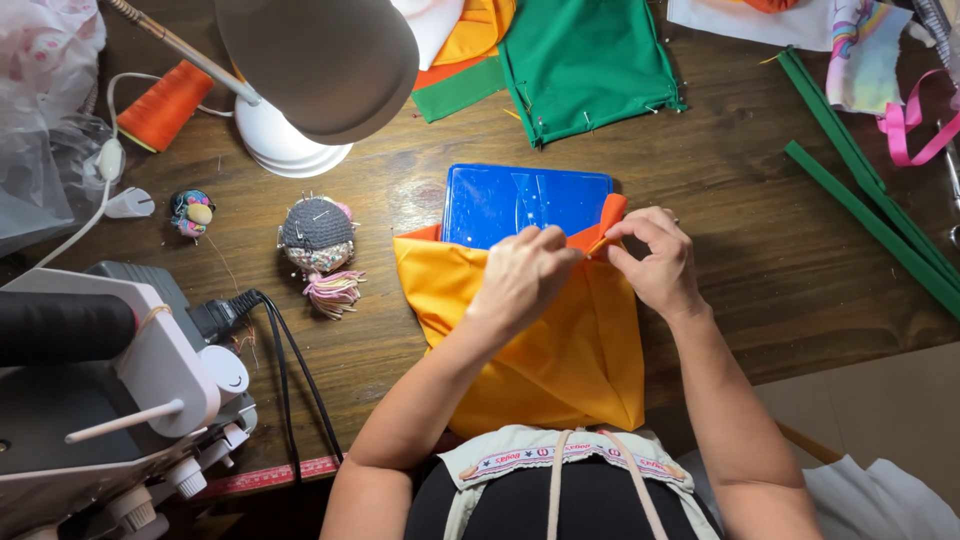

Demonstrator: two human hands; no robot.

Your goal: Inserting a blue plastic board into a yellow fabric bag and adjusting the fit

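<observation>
A yellow fabric piece (pixel 560 360) with an orange edge (pixel 608 218) lies on the wooden table in front of me, draped toward my lap. My left hand (pixel 520 275) and my right hand (pixel 655 255) meet at the fabric's upper orange edge, both pinching it between fingertips. A blue flat plastic box (pixel 500 200) lies under the fabric's top edge, just beyond my hands.
A white desk lamp (pixel 300 90) stands at the back left, near an orange thread cone (pixel 165 105) and a crocheted doll pincushion (pixel 318 245). A sewing machine (pixel 100 390) fills the left front. Green fabric (pixel 585 60) lies behind; green strips (pixel 870 190) run along the right.
</observation>
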